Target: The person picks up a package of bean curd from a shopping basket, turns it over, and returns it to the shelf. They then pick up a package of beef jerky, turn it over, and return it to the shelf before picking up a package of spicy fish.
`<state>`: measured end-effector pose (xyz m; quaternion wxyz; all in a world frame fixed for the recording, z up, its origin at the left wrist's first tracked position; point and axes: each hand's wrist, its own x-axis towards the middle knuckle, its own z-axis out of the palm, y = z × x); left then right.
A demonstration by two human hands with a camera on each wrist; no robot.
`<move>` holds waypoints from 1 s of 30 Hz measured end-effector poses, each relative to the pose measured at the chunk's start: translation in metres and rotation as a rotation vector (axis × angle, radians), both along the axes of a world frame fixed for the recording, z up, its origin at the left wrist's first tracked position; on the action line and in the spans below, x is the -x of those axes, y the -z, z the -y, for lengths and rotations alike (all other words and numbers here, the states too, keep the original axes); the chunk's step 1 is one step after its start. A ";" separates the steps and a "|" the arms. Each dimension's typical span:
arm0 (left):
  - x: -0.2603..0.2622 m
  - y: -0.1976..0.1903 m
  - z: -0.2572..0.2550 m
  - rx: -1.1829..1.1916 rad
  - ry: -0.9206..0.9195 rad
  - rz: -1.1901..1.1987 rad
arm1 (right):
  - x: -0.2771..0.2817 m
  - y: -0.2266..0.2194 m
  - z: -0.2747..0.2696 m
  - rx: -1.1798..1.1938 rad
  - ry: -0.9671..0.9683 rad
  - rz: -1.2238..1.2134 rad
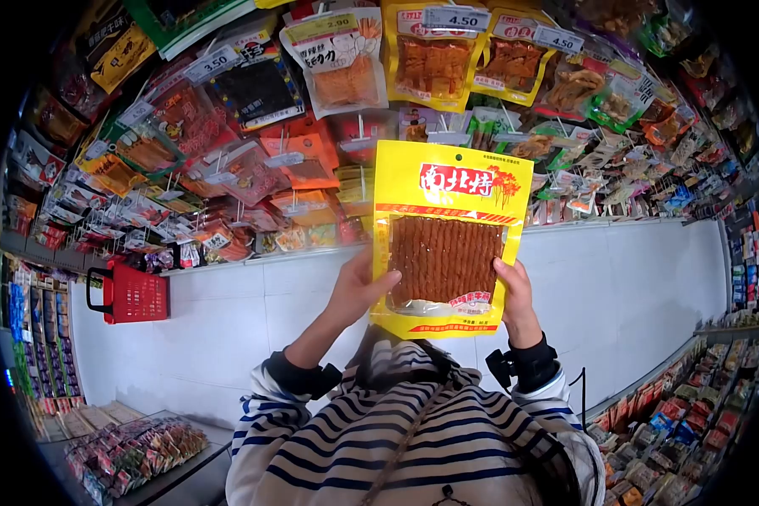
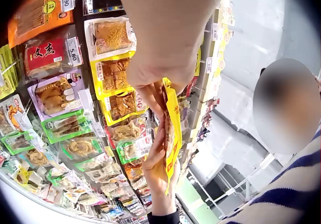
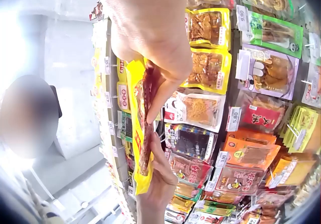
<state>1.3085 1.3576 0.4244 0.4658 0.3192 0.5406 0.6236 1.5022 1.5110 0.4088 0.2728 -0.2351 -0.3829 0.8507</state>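
Observation:
A yellow snack packet [image 1: 449,240] with a clear window onto brown ridged strips is held up in front of the striped top. My left hand [image 1: 364,287] grips its left edge, thumb on the front. On the opposite edge my right hand [image 1: 515,291] pinches it the same way, thumb near the window's corner. The left wrist view shows the packet [image 2: 173,128] edge-on, with fingers behind it. In the right wrist view the packet [image 3: 138,128] is also seen from the side, and both hands' fingers lie along its back.
Hanging snack packets with price tags fill the rack ahead, among them a white packet [image 1: 337,63] and a similar yellow packet [image 1: 434,59]. A red shopping basket [image 1: 135,295] stands on the pale floor [image 1: 219,337] at left. Stocked shelves [image 1: 683,430] lie at lower right.

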 end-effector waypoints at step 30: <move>0.114 -0.112 -0.127 -0.233 -0.122 -0.410 | 0.125 -0.243 -0.200 -0.862 -0.089 -0.250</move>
